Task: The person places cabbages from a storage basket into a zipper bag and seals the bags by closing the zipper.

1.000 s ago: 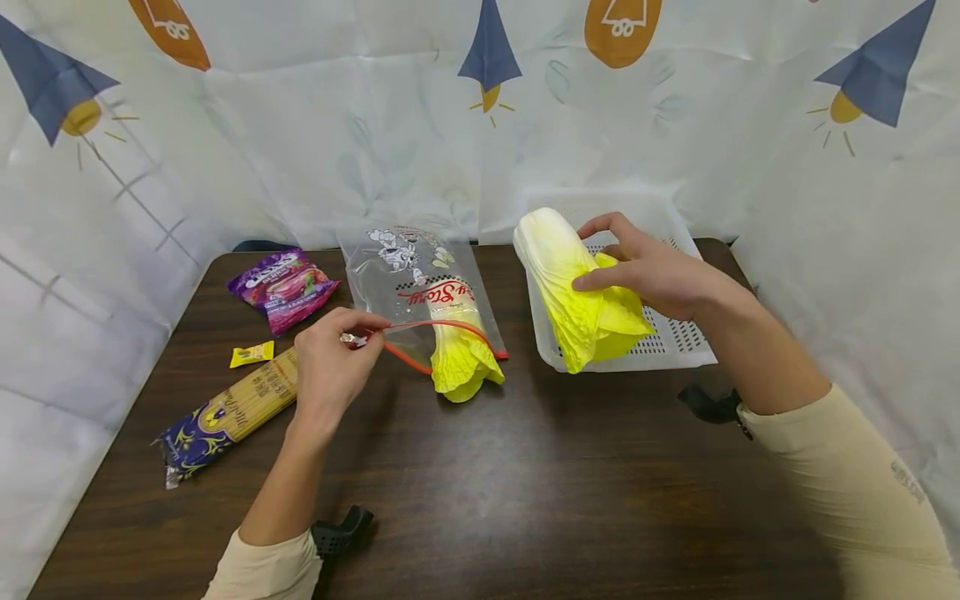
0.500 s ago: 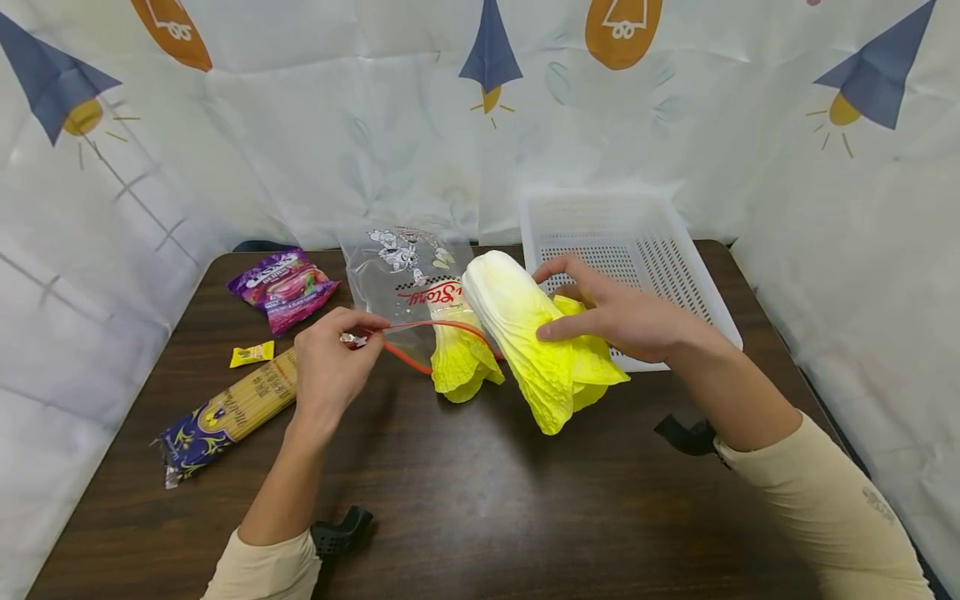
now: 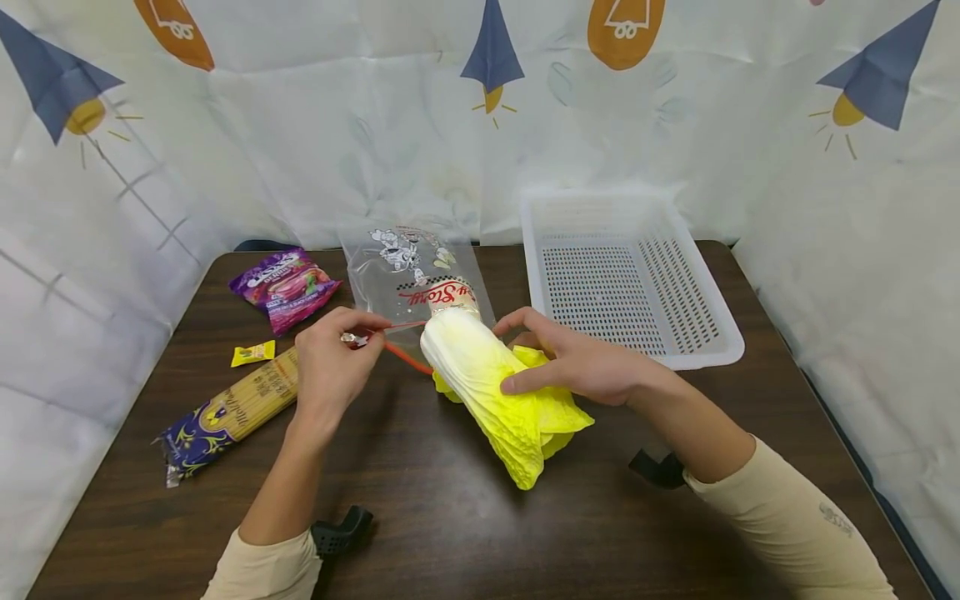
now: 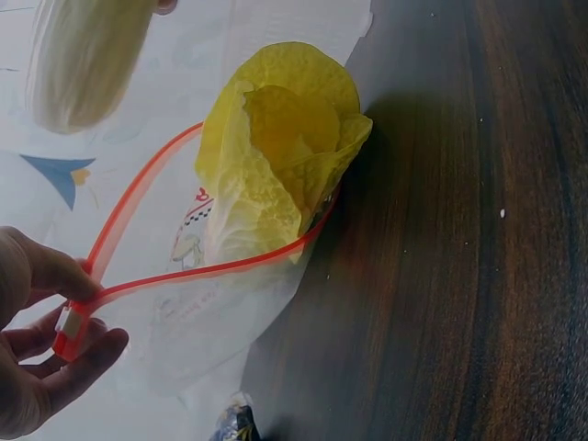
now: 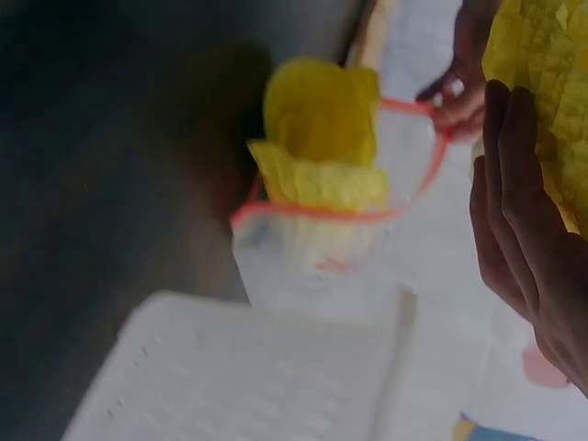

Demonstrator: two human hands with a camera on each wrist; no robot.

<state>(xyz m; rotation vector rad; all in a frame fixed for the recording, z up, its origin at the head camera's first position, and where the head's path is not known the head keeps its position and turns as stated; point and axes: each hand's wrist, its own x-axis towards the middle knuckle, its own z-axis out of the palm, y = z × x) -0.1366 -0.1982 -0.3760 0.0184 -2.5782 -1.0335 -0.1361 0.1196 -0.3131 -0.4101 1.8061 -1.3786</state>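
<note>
While the left hand [image 3: 330, 367] pinches the red zip rim of the one clear plastic bag [image 3: 408, 271] between thumb and curled fingers [image 4: 87, 354], holding its mouth open, the right hand [image 3: 577, 362] grips a cabbage [image 3: 491, 379] just to the right of that mouth, thumb on top and fingers wrapped beneath, the pale stalk end pointing far-left toward the bag and the yellow leaf tips toward the near side. Two cabbages can be counted: the one in the right hand, lifted above the tabletop [image 3: 465, 525], and a second cabbage [image 4: 276, 161] already lying inside the bag with its frilly yellow leaves sticking out through the red rim. In the head view the held cabbage hides most of that second one. The bag lies flat at the middle of the far side of the tabletop, its printed side up. One white perforated basket [image 3: 701, 333] sits at the far right, well apart from the hands. On the left lie three packets: one purple snack packet [image 3: 285, 287] at the far left, one small yellow sachet [image 3: 251, 354] nearer, and one long pack of spaghetti [image 3: 225, 417] just beside the left hand. Both forearms wear cream sleeves [image 3: 795, 533].
</note>
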